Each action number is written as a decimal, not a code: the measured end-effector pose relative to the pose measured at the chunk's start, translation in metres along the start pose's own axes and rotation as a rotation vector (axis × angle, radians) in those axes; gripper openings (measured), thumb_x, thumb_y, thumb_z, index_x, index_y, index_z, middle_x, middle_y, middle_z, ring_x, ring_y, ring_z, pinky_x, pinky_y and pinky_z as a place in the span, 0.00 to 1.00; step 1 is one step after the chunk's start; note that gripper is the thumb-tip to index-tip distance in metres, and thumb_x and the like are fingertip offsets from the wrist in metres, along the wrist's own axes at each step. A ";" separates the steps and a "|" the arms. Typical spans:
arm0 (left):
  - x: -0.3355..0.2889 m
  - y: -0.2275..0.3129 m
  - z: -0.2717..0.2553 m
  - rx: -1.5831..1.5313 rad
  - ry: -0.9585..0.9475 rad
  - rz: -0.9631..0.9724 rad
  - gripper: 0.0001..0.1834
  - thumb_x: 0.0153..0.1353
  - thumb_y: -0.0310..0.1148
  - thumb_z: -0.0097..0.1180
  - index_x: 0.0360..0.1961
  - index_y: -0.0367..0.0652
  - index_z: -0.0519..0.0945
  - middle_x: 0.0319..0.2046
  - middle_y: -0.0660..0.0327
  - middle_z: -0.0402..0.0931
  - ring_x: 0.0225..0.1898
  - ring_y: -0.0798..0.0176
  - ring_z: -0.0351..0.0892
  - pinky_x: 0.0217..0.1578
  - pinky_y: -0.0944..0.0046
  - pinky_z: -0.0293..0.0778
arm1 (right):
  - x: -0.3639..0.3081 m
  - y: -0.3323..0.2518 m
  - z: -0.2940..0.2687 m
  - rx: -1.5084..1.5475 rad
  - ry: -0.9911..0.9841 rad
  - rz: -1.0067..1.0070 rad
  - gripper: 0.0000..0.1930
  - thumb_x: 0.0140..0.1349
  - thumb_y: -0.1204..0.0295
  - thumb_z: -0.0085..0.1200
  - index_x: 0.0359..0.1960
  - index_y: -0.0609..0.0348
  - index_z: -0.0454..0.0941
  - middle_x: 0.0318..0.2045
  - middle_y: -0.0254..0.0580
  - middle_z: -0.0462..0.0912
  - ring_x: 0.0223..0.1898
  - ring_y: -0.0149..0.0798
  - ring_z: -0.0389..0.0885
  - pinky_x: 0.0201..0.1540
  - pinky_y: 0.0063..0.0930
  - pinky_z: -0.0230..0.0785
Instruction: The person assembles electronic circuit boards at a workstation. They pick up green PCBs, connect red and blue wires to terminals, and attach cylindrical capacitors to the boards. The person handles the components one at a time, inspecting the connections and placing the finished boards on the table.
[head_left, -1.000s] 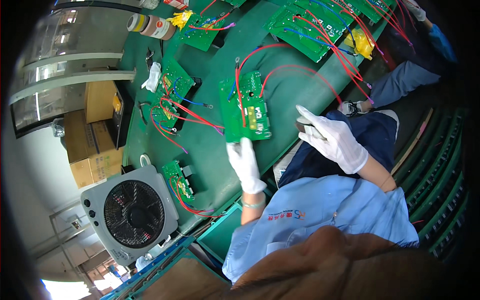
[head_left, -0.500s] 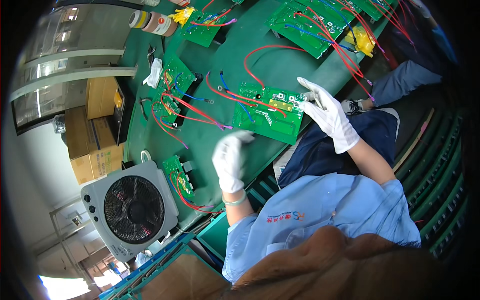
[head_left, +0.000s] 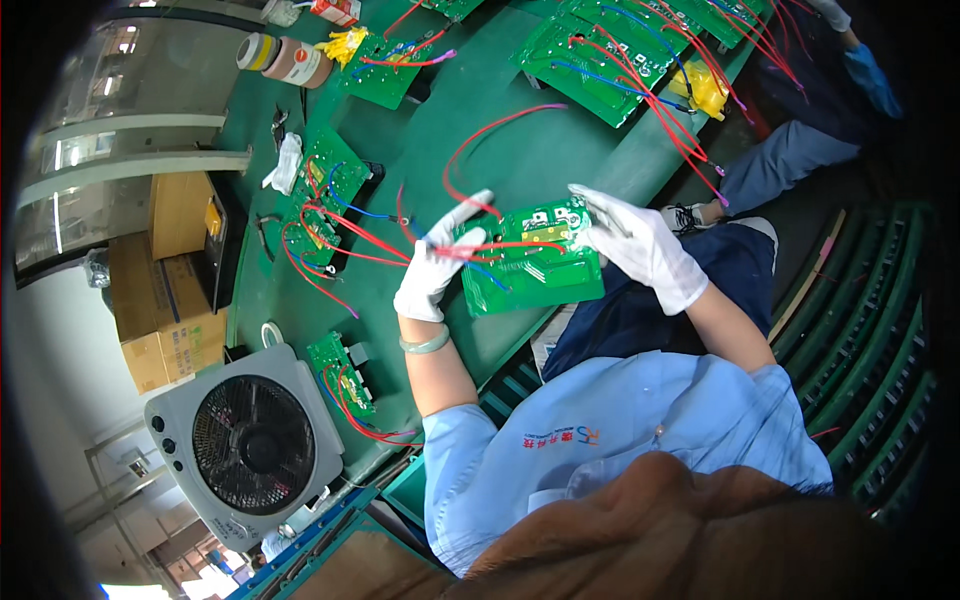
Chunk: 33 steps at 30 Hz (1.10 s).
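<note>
In front of me is a green circuit board (head_left: pixel 545 280) with red and blue wires and a yellowish strip near its middle. My right hand (head_left: pixel 645 250), in a white glove, grips its right edge, thumb near the top face. My left hand (head_left: pixel 430 275), also gloved, closes on the board's left edge. Red wires (head_left: pixel 480 248) run across the board to the left hand's thumb, and one long red wire (head_left: pixel 465 145) arches away from the far edge. The board looks slightly raised; its underside and the fingers beneath are hidden.
More wired boards lie left (head_left: pixel 335 180), far left (head_left: pixel 385 75) and far right (head_left: pixel 600 60) on the green table (head_left: pixel 420 130). A grey box fan (head_left: pixel 250 440) stands left, near a small board (head_left: pixel 340 375). Bottles (head_left: pixel 300 62) are at the back; another person's leg (head_left: pixel 800 165) shows right.
My left hand has moved from the near left up to the board's left edge and closed there. The board has turned slightly between my hands; the whole view has shifted a little.
</note>
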<state>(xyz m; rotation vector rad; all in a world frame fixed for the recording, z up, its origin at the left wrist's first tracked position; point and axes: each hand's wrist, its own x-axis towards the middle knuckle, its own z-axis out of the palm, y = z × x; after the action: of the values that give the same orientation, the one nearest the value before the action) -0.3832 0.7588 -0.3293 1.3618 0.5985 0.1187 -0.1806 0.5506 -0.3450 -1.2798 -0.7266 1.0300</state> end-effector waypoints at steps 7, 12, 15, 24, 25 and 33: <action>-0.015 -0.017 0.023 -0.013 0.259 0.056 0.21 0.64 0.32 0.57 0.56 0.33 0.74 0.53 0.60 0.76 0.49 0.72 0.74 0.52 0.71 0.68 | 0.025 0.011 -0.019 -0.470 0.096 -0.197 0.23 0.59 0.69 0.63 0.56 0.61 0.75 0.39 0.46 0.82 0.37 0.29 0.79 0.44 0.22 0.72; -0.008 -0.014 0.024 0.060 0.377 0.066 0.16 0.65 0.30 0.55 0.51 0.32 0.76 0.40 0.64 0.79 0.35 0.79 0.74 0.37 0.76 0.73 | 0.021 -0.020 -0.028 -0.847 0.018 -0.542 0.25 0.61 0.62 0.59 0.59 0.56 0.74 0.31 0.46 0.81 0.30 0.43 0.81 0.34 0.31 0.74; -0.007 -0.018 0.038 0.047 0.439 0.141 0.16 0.65 0.31 0.56 0.51 0.33 0.75 0.39 0.62 0.79 0.37 0.75 0.76 0.38 0.72 0.75 | 0.010 -0.054 -0.020 -1.244 -0.111 -0.506 0.27 0.60 0.59 0.58 0.60 0.56 0.73 0.24 0.43 0.76 0.23 0.42 0.77 0.27 0.33 0.69; -0.015 -0.024 0.059 -0.066 0.486 0.343 0.18 0.60 0.24 0.61 0.49 0.34 0.70 0.45 0.55 0.78 0.43 0.67 0.79 0.44 0.67 0.78 | 0.001 -0.064 -0.016 -1.129 -0.128 -0.610 0.16 0.53 0.63 0.67 0.37 0.58 0.77 0.27 0.43 0.80 0.24 0.44 0.79 0.25 0.33 0.70; -0.016 -0.021 0.059 -0.067 0.477 0.334 0.18 0.60 0.23 0.61 0.49 0.34 0.69 0.48 0.54 0.77 0.44 0.66 0.79 0.45 0.66 0.78 | -0.001 -0.065 -0.020 -1.144 -0.149 -0.591 0.15 0.53 0.63 0.67 0.35 0.58 0.77 0.27 0.43 0.80 0.24 0.44 0.79 0.25 0.33 0.70; -0.017 -0.022 0.058 -0.048 0.474 0.345 0.18 0.60 0.23 0.60 0.50 0.34 0.70 0.51 0.54 0.75 0.46 0.67 0.78 0.48 0.66 0.76 | -0.008 -0.063 -0.027 -1.142 -0.177 -0.564 0.15 0.52 0.63 0.67 0.33 0.59 0.77 0.26 0.42 0.80 0.25 0.44 0.80 0.26 0.33 0.70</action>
<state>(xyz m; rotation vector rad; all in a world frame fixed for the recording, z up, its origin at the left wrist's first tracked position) -0.3763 0.6956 -0.3394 1.3867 0.7407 0.7463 -0.1465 0.5340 -0.2869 -1.7508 -1.8376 0.1930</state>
